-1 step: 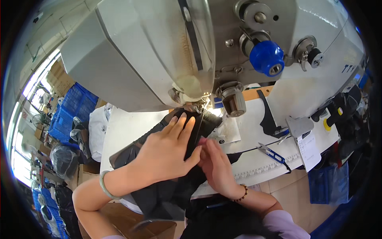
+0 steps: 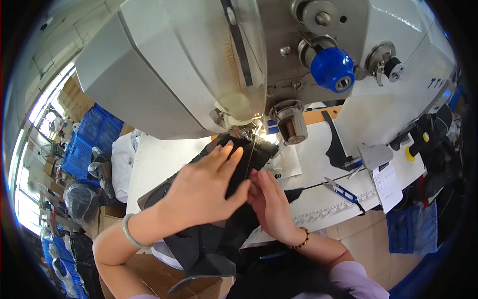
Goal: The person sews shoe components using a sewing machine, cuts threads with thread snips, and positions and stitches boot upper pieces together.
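Note:
My left hand (image 2: 199, 184) lies flat on a black fabric piece (image 2: 211, 241), its fingers spread and pointing toward the lit needle area of a grey sewing machine (image 2: 169, 74). Close to its thumb, my right hand (image 2: 270, 207) pinches the fabric's right edge, with the fingers pressed together and the thumb partly hidden. The fabric runs from under the presser foot (image 2: 246, 133) down over the table's near edge, where its lower end hangs in loose folds. Exactly where the needle meets the cloth is hard to make out.
Blue-handled thread snips (image 2: 343, 193) lie right of my hands, beside a printed measuring scale (image 2: 318, 215) on the white table (image 2: 154, 154). Behind them is a narrow black cut piece (image 2: 334, 144). A paper slip (image 2: 387, 187) hangs at the right. Blue crates (image 2: 94, 137) stand at the far left.
The hanging end of the black fabric has shifted and folded differently near my lap. Both hands keep nearly the same place, with my left hand a touch lower and further left.

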The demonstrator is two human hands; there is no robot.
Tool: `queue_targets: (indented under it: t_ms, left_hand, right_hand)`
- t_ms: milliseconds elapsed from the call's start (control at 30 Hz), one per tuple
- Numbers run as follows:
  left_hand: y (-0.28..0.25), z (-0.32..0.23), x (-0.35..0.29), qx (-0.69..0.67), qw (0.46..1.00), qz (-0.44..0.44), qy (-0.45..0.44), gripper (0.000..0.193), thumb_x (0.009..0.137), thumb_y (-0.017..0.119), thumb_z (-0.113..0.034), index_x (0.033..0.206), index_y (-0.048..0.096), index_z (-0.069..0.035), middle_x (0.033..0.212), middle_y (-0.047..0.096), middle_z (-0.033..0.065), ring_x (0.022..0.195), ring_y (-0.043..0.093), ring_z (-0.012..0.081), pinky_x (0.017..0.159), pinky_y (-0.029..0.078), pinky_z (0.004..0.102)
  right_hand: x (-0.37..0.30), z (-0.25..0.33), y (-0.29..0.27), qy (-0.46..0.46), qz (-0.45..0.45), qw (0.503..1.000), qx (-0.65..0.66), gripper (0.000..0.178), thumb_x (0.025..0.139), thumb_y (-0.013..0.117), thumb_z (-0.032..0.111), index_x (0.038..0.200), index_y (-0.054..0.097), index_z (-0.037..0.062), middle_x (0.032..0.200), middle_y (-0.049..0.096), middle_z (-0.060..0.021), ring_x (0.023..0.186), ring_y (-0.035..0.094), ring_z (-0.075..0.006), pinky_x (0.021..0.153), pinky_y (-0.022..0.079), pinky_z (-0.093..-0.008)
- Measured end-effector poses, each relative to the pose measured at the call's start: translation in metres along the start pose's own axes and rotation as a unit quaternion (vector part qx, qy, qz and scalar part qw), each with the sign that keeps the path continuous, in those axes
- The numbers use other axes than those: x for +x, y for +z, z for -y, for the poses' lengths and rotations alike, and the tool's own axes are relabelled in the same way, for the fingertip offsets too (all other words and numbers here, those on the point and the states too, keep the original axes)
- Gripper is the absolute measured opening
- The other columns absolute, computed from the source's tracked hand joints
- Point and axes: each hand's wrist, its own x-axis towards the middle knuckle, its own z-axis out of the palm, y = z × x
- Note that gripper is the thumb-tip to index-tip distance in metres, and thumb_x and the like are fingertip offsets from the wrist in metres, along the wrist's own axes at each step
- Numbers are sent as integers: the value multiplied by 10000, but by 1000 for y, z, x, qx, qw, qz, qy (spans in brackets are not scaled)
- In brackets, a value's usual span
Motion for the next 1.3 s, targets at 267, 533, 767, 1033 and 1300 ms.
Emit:
queue_targets:
  t_ms: [267, 533, 767, 1033, 1300]
  left_hand:
    - [8, 71, 23, -314, 927, 148, -139, 505, 779, 669, -215, 1209, 514, -2, 1119, 599, 132, 1051, 546, 188, 930, 391, 311]
    - [21, 66, 22, -459, 856, 185, -147, 500, 772, 691, -346, 1097, 562, 11, 966, 611, 76, 889, 540, 140, 817, 435, 281]
    - [22, 60, 20, -480, 843, 168, -177, 474, 786, 681, -334, 1064, 567, 32, 898, 618, 61, 813, 539, 108, 772, 446, 259]
    - [15, 40, 15, -439, 852, 114, -263, 753, 765, 709, -291, 1309, 325, 60, 1235, 449, 166, 1128, 461, 219, 948, 373, 322]
    - [26, 48, 3, -437, 863, 124, -219, 899, 711, 730, -420, 1326, 279, 57, 1258, 448, 187, 1173, 444, 246, 987, 341, 307]
  right_hand:
    - [21, 8, 11, -104, 48, 967, -225, 234, 944, 461, 201, 883, 464, -25, 659, 544, -62, 512, 581, -130, 440, 463, -236]
    - [18, 15, 3, -93, 51, 964, -246, 208, 916, 504, 117, 778, 411, -7, 550, 502, -60, 426, 562, -143, 372, 429, -229]
    - [21, 17, 1, -94, 49, 973, -206, 186, 905, 527, 117, 792, 435, 2, 555, 478, -30, 411, 537, -123, 355, 412, -220]
    - [25, 27, -3, -61, 46, 971, -225, 160, 910, 523, 131, 799, 468, 30, 567, 489, -7, 394, 497, -91, 351, 389, -202]
    - [12, 31, -23, 52, 137, 980, -135, 147, 881, 552, 85, 980, 457, 34, 827, 509, -12, 723, 553, -95, 656, 466, -255]
